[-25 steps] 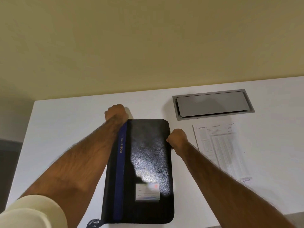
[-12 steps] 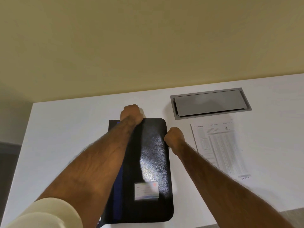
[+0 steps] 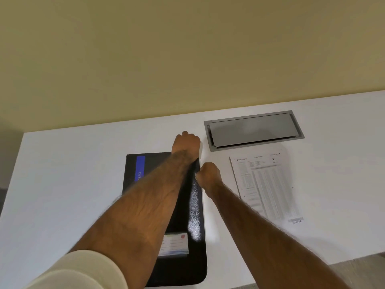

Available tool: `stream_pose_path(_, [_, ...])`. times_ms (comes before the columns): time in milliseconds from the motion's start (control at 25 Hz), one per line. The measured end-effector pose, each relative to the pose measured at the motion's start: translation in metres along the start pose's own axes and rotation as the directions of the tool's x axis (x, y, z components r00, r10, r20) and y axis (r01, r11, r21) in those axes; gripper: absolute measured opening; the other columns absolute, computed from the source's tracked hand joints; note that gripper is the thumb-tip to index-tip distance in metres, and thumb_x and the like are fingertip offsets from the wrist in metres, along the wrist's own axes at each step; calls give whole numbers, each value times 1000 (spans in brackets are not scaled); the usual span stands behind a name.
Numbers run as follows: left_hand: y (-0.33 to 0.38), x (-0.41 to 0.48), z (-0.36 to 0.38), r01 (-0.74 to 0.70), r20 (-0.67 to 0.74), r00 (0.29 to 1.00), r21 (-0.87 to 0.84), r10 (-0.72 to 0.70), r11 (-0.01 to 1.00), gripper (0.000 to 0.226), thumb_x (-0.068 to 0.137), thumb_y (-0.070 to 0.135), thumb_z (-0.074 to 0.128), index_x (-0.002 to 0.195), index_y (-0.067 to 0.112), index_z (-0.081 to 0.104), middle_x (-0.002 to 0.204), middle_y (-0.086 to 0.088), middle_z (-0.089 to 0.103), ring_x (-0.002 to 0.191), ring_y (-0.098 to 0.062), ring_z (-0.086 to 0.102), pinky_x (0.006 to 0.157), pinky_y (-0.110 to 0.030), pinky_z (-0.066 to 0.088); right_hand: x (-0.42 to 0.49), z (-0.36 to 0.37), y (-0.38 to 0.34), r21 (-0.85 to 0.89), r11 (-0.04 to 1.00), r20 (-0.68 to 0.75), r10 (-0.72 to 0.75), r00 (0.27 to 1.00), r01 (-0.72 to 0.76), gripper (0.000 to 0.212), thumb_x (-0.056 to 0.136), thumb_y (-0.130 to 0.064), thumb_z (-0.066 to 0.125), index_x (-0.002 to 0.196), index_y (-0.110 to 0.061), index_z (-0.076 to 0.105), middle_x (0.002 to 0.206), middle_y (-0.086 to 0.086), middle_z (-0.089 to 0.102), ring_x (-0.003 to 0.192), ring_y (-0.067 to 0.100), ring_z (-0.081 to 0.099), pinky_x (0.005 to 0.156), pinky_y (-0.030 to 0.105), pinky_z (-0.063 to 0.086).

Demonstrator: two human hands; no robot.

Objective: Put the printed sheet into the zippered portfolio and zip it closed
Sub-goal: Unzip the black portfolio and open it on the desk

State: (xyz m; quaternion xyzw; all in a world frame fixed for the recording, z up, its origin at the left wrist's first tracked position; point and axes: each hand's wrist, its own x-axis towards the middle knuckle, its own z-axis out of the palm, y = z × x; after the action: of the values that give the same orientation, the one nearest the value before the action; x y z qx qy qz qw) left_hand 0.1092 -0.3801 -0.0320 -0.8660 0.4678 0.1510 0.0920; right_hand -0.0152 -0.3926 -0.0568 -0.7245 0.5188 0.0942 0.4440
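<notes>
You're unzipping: your left hand (image 3: pixel 186 145) is closed at the far right corner of the zippered portfolio (image 3: pixel 193 215), apparently on the zipper pull, though I cannot tell; your right hand (image 3: pixel 209 176) is fisted against its right edge. Next, run the zipper down that edge. The printed sheet (image 3: pixel 265 187) lies on the tabletop (image 3: pixel 62 184) beside it, below the cable hatch (image 3: pixel 253 130); your right forearm crosses the path.

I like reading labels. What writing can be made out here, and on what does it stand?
"ENTERED": stamp at the near right corner of the white printed sheet.
Sheet's heading and table: too small to read.
Blue stripe on the black zippered portfolio: lettering partly hidden by the arm, unreadable.
Portfolio's card label: blurred.
</notes>
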Motion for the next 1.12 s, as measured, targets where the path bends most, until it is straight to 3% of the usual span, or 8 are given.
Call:
stream_pose_path(120, [19, -1, -3, -138, 22, 990, 70, 137, 988, 29, 95, 14, 59, 123, 8, 63, 125, -11, 60, 115, -29, 55, 95, -37, 47, 1, -1, 1, 38, 999, 17, 11, 1000, -12, 17, 97, -11, 61, 113, -4, 62, 108, 12, 68, 98, 30, 69, 90, 42, 60])
stream_pose_path(240, [24, -4, 6, -202, 116, 973, -9, 202, 979, 22, 96, 21, 61, 114, 9, 67, 117, -11, 66, 106, -28, 63, 90, -38, 52, 3, -3, 4, 87, 996, 40, 21, 999, -25, 16, 94, -4, 61, 110, -2, 65, 106, 17, 70, 95, 32, 69, 88, 42, 61])
stream_pose_path(480, [-14, 4, 10, -54, 205, 970, -330, 128, 942, 34, 97, 46, 52, 75, 20, 57, 91, -3, 57, 87, -19, 51, 81, -34, 42, 4, 0, 10, 97, 995, 33, 18, 999, -21, 19, 91, -4, 63, 108, 1, 66, 102, 16, 68, 96, 34, 69, 88, 46, 61])
stream_pose_path(640, [-28, 9, 10, -30, 266, 952, -401, 148, 916, 20, 93, 18, 58, 108, 10, 69, 118, -10, 67, 99, -19, 56, 84, -28, 42, 9, -3, 11, 119, 993, 38, 10, 999, -15, 19, 92, -2, 58, 107, 4, 69, 93, 15, 65, 91, 31, 67, 77, 35, 56])
stream_pose_path(720, [-31, 7, 9, -18, 251, 958, -427, 137, 904, 19, 92, 12, 59, 110, 9, 67, 120, -11, 66, 103, -21, 56, 85, -28, 41, 8, -10, 13, 63, 997, 4, -49, 999, 49, 22, 95, -3, 53, 109, 0, 70, 102, 14, 69, 90, 27, 65, 79, 33, 54])
stream_pose_path(880, [-31, 5, 8, -4, 224, 968, -453, 118, 892, 17, 94, 8, 60, 109, 6, 66, 120, -12, 66, 109, -26, 58, 85, -29, 40, 9, -19, 17, -127, 960, -53, -258, 965, 250, 40, 94, -4, 58, 131, -17, 62, 131, 7, 64, 115, 27, 64, 101, 37, 52])
stream_pose_path(1000, [-32, 4, 4, -4, 208, 972, -457, 111, 890, 19, 94, 6, 58, 112, 5, 66, 123, -12, 65, 114, -27, 57, 87, -28, 38, 12, -13, 15, -283, 903, -8, -339, 941, 323, 37, 96, -13, 62, 131, -22, 64, 124, 10, 62, 107, 31, 67, 93, 38, 55])
stream_pose_path(1120, [-36, 3, -1, -5, 206, 972, -456, 111, 890, 22, 94, 4, 57, 114, 6, 66, 125, -11, 64, 117, -26, 56, 83, -24, 35, 12, -11, 12, -312, 875, -37, -401, 915, 371, 26, 95, -16, 64, 121, -18, 69, 115, 11, 64, 98, 30, 67, 86, 37, 56])
